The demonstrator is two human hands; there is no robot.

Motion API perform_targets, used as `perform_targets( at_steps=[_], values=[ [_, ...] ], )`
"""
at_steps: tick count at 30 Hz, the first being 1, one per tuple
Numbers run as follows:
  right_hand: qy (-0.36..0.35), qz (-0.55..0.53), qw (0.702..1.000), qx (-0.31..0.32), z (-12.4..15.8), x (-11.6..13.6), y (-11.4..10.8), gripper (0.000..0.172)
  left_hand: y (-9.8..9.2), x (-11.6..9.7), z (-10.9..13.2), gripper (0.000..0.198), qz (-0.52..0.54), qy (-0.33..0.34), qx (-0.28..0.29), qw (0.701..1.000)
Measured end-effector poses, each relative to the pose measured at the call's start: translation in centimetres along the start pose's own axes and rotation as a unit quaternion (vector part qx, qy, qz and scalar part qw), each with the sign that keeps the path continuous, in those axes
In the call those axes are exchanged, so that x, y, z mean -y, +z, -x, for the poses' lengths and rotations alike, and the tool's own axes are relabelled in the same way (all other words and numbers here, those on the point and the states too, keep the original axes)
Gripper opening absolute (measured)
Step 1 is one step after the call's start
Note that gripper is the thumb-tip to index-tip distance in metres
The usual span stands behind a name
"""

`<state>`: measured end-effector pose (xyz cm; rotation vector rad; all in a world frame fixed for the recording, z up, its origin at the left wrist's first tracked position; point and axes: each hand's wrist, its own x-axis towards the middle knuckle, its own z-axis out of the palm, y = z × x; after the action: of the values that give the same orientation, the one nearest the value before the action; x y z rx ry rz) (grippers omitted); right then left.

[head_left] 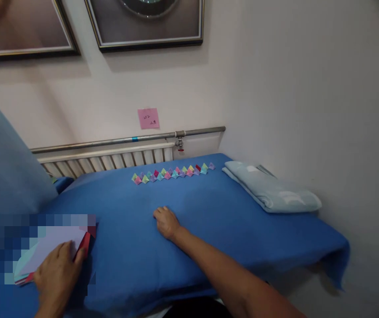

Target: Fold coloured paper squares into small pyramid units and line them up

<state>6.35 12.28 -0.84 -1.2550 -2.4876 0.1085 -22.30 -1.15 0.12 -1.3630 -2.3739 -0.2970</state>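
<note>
My left hand (58, 269) lies flat on a stack of coloured paper sheets (51, 247) at the near left of the blue-covered surface (209, 221); its fingers spread over the white top sheet, with red sheets showing at the stack's edge. My right hand (166, 222) rests on the blue cloth near the middle, fingers curled under in a loose fist, nothing visible in it. Beyond it, a row of several small folded paper shapes (172, 173) in pink, green, blue and purple runs along the far side of the cloth.
A folded light-blue towel (272, 190) lies at the far right by the wall. A radiator (109, 161) and metal pipe (126, 140) run behind the surface. A pink sticky note (148, 118) hangs on the wall. A grey-blue cushion (3, 176) rises at left.
</note>
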Motion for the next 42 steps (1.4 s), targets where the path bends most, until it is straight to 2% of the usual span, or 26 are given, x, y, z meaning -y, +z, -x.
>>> perform_targets(
  at_steps=[4,11,14,16,24,27,33,36,38,40,42],
  values=[
    [-0.006,-0.003,1.0,-0.001,0.0,0.0,0.1,0.025,0.2,0.7,0.0,0.041,-0.004,0.009,-0.014,1.0],
    [0.005,0.008,1.0,-0.005,-0.2,-0.3,0.3,0.024,1.3,2.2,-0.5,0.037,0.049,0.034,-0.105,0.993],
    [-0.003,0.002,1.0,0.0,-0.1,-0.2,0.1,0.026,0.6,2.3,-0.8,0.029,0.091,0.012,-0.158,0.983],
    [-0.01,-0.012,1.0,-0.002,0.0,-0.1,-0.1,0.029,-0.3,2.6,-1.1,0.021,0.164,0.025,-0.185,0.969],
    [-0.034,-0.057,0.997,-0.029,-0.8,-0.8,0.9,0.03,-2.2,5.7,-2.6,0.024,0.088,-0.039,-0.255,0.962],
    [-0.034,-0.055,0.998,-0.029,-0.7,-0.8,0.9,0.029,-2.5,5.8,-2.5,0.021,0.081,-0.041,-0.253,0.963],
    [-0.019,-0.048,0.998,-0.019,-0.5,-0.5,0.7,0.031,-2.1,4.0,-0.6,0.025,0.094,0.001,-0.189,0.978],
    [-0.016,-0.031,0.999,-0.007,-0.2,-0.2,0.3,0.031,-1.5,3.0,0.8,0.042,0.099,0.081,-0.152,0.98],
    [-0.008,-0.017,1.0,-0.004,-0.1,-0.1,0.2,0.029,-0.6,2.6,1.3,0.044,0.097,0.142,-0.114,0.978],
    [0.001,-0.007,1.0,-0.005,-0.1,-0.1,0.3,0.027,0.5,2.4,1.2,0.034,0.116,0.132,-0.125,0.976],
    [0.004,-0.003,1.0,-0.006,-0.1,-0.2,0.4,0.025,1.1,2.2,0.9,0.025,0.159,0.097,-0.162,0.969]
  ],
)
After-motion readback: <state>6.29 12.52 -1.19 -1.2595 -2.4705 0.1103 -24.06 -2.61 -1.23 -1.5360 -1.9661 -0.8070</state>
